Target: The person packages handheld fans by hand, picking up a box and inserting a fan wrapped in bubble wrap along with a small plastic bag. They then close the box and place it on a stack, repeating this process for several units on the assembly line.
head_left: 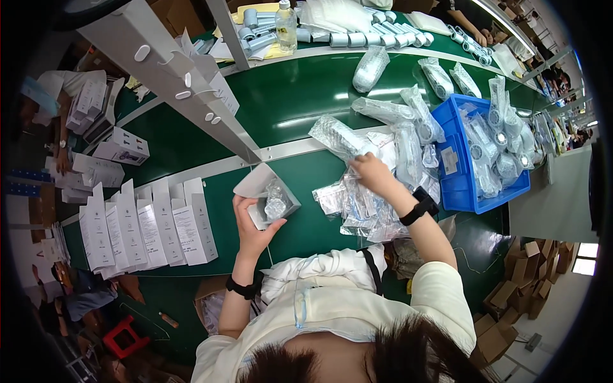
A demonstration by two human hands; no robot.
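My left hand (246, 220) grips an open white box (290, 199) at the near edge of the green table. Inside the box sits a clear bubble-wrapped item (275, 203). My right hand (370, 172) is over a heap of small flat plastic packets (361, 207), its fingers bent and pressed together. Whatever is between those fingertips is too small and blurred to make out. Just beyond them lies a bubble-wrapped package (337, 136), and I cannot tell whether the fingers touch it.
Several open white boxes (150, 233) stand in a row at the left. On the right, a blue crate (456, 182) holds bubble-wrapped devices. More wrapped packages (408, 147) lie beside it. A metal post (191, 96) rises from the table. A clear bottle (285, 29) stands at the back.
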